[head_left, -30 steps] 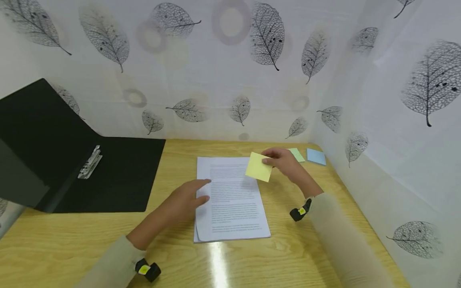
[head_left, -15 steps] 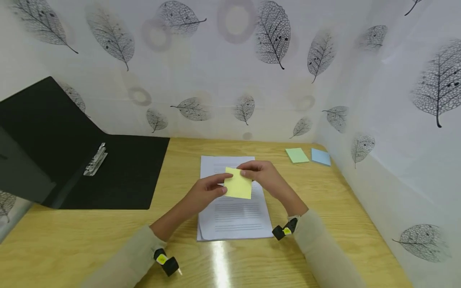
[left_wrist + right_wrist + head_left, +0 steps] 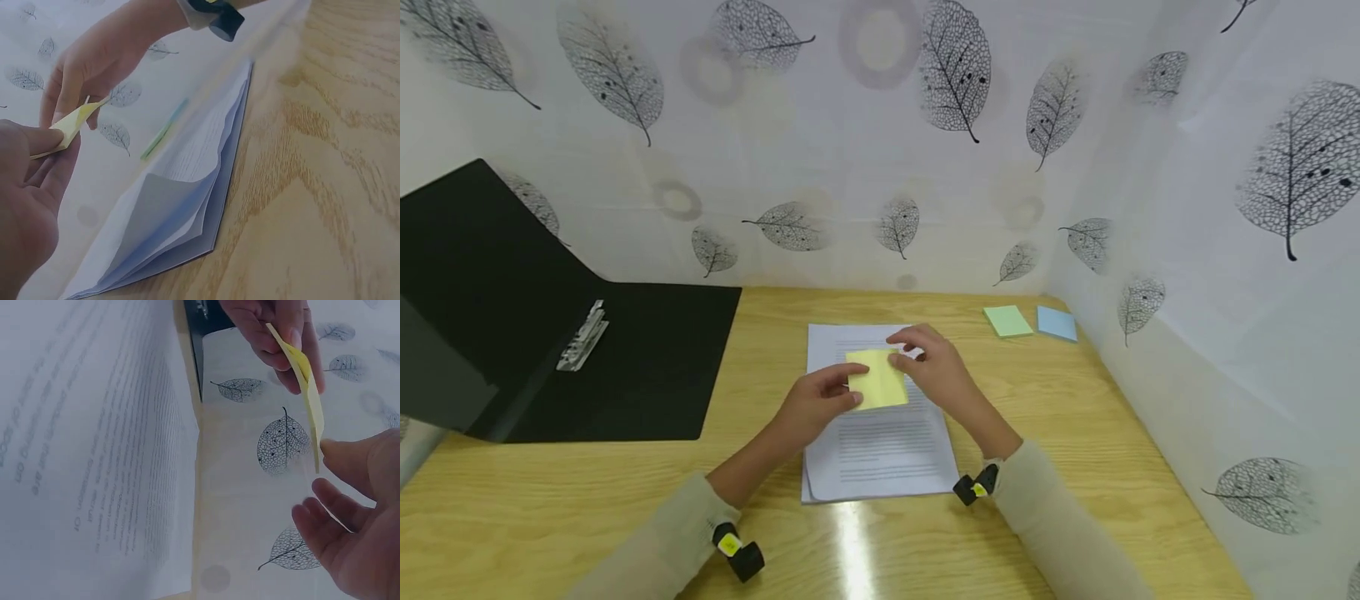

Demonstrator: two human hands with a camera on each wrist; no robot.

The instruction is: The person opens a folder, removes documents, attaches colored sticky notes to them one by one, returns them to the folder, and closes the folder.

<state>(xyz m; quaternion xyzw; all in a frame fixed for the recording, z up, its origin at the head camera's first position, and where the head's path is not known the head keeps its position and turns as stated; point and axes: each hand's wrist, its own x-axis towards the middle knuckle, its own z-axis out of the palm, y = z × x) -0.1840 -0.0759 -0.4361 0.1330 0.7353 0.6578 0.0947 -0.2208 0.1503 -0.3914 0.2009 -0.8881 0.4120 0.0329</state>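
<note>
A yellow sticky note pad (image 3: 877,380) is held above a stack of printed sheets (image 3: 891,458). My left hand (image 3: 811,407) pinches the pad's left side between thumb and fingers. At its upper right corner is my right hand (image 3: 936,362), whose thumb touches the pad's edge. In the right wrist view the fingertips of the right hand (image 3: 359,506) stand apart from the pad (image 3: 306,394), and its top sheet bows away from the sheets behind. The left wrist view shows the pad (image 3: 65,134) edge-on, above the curled corner of the paper stack (image 3: 169,194).
A green sticky note pad (image 3: 1008,322) and a blue one (image 3: 1057,323) lie at the back right. An opened black folder (image 3: 655,367) with a metal clip (image 3: 582,336) is on the left. A leaf-patterned curtain (image 3: 835,167) borders the wooden table (image 3: 1060,500).
The right hand has brought the yellow pad left over the papers, and the left hand has come up and taken hold of it. The right fingers have since loosened, and the top sheet bows.
</note>
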